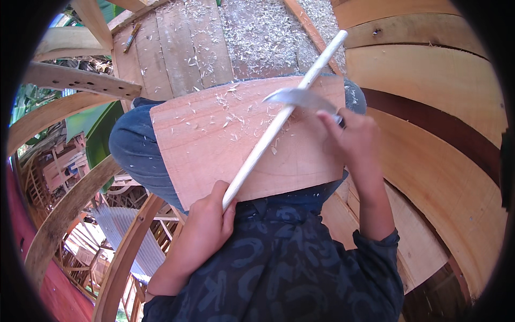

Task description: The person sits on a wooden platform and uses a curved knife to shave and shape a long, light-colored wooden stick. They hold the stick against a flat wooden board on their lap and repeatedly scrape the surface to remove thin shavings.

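Note:
A pale reddish wooden plank (214,150) lies across my knees, dusted with shavings. A long, light wooden tool handle (279,121) crosses it diagonally, and a grey metal blade (298,98) juts from the handle over the plank's upper right part. My left hand (206,222) is closed around the handle's lower end at the plank's near edge. My right hand (351,137) grips the plank's right edge just beside the blade, fingers curled toward it. My dark patterned sleeves and shirt fill the lower middle.
Curved hull planks (429,107) rise on the right. Floorboards (182,43) covered in wood shavings lie ahead. Bent wooden ribs (70,204) and a drop to the ground with timber below are on the left.

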